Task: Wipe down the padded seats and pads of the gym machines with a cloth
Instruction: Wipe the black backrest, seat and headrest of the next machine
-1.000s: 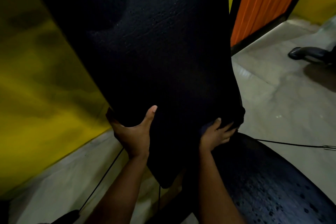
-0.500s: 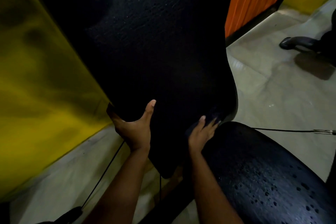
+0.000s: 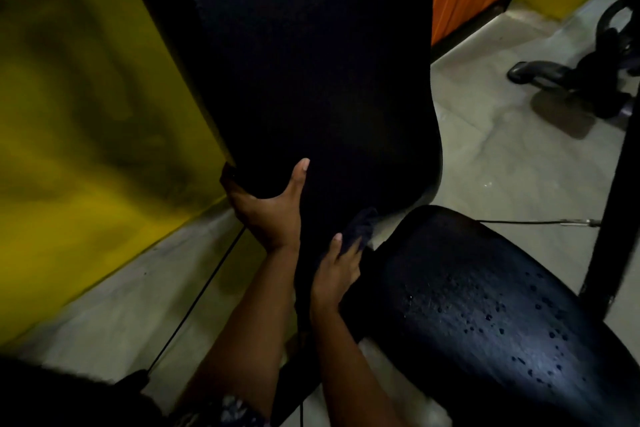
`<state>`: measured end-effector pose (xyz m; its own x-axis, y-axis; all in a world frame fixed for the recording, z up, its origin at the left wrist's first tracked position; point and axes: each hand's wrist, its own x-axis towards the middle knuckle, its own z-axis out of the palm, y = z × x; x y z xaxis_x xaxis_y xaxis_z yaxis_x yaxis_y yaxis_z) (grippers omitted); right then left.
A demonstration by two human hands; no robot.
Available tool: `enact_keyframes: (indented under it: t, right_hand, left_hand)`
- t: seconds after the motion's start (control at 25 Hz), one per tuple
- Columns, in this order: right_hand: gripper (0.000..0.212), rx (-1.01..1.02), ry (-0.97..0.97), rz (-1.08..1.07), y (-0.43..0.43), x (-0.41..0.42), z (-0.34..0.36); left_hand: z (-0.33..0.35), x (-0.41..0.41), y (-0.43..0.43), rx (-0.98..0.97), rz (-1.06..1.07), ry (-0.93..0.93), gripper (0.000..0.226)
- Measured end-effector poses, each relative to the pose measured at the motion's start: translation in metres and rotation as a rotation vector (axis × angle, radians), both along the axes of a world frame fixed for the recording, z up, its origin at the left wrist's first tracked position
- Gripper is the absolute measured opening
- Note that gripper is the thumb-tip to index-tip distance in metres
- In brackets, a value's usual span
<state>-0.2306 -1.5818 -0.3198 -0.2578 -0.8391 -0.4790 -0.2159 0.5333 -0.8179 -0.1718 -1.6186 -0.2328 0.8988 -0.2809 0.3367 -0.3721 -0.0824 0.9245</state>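
While against back pad [image 3: 311, 80], cloth [image 3: 362, 227] beside seat [image 3: 485, 288]

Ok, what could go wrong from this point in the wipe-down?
The dark bunched cloth in the right hand covers little of the black padded backrest, so patches may get missed. Droplets dot the black padded seat beside it; left unwiped, it could stay slippery. The thin black cable passes just below the left hand gripping the backrest edge and might snag.
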Motion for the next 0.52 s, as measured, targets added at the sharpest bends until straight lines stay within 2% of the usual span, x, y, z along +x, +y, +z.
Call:
enact_keyframes:
  t: [0.08,0.28,0.52]
  right_hand:
    - [0.051,-0.066,0.041,0.076,0.017,0.001,0.013]
    - [0.049,-0.453,0.029,0.205,0.015,-0.016,0.061]
    - [0.058,-0.574,0.031,0.357,-0.007,-0.068,0.117]
  left_hand:
    - [0.004,-0.001,0.003,-0.001,-0.031,0.054,0.1]
    - [0.019,-0.013,0.02,0.088,-0.102,0.299,0.091]
    - [0.05,-0.047,0.065,0.149,-0.114,0.279,0.067]
